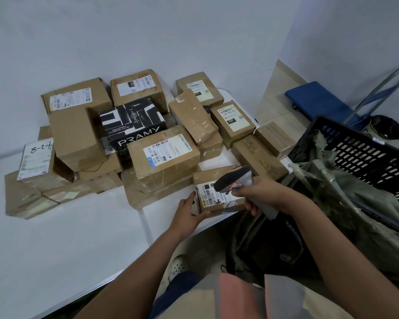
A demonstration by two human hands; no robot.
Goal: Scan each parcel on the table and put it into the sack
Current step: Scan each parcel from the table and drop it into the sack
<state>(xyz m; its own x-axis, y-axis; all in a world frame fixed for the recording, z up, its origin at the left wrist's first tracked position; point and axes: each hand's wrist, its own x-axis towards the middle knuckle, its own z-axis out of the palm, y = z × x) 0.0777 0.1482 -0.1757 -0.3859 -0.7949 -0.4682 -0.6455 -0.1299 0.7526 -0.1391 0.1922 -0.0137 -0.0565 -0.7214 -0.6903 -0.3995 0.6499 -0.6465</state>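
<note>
Your right hand (255, 194) is gripping the grey scanner (236, 180) by its handle, its dark head tilting down over the label of the small parcel (211, 178) just in front of your knuckles. Your left hand (189, 215) is holding that parcel's near left corner, fingers against its side and thumb along its front edge, at the rim of the white table (78, 226). The sack (332, 203) is gaping to the right of your scanning hand, draped in a black crate (359, 148). Beyond both hands, more parcels are lying stacked, a black PRAMY box (134, 127) among them.
</note>
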